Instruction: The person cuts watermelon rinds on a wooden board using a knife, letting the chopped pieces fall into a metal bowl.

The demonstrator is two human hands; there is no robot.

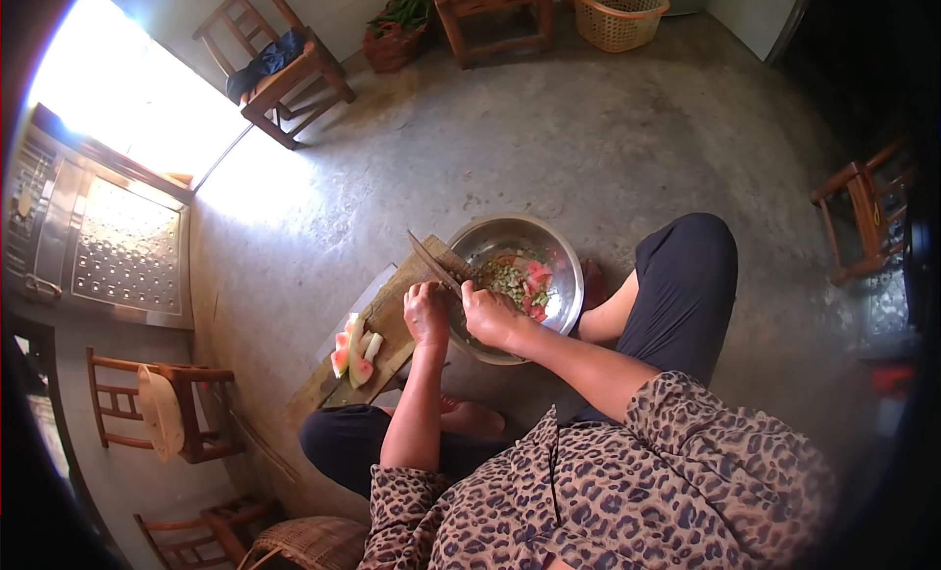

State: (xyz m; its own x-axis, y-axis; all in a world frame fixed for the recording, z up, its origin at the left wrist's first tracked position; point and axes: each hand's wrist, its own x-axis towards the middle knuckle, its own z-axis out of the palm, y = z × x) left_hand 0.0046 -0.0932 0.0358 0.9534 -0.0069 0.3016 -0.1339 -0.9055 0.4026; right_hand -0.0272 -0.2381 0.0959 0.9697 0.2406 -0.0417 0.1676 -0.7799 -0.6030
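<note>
My right hand (493, 316) is closed around the handle end of a knife (432, 259), whose blade points up and left over a wooden board (397, 337). Just left of it, my left hand (425, 315) is closed over the board; what its fingers hold is hidden. Watermelon rind pieces (359, 359) with some red flesh lie on the board below my left hand. A metal basin (567, 259) stands on the floor beside the board's upper end. Inside it are small chopped green pieces (507, 279) and red watermelon chunks (537, 280).
Wooden chairs stand at the upper left (294, 75), lower left (196, 413) and right (863, 217). A yellow plastic basket (619, 21) and a red bag with greens (394, 46) sit at the back. A wicker basket (312, 543) is near my left side.
</note>
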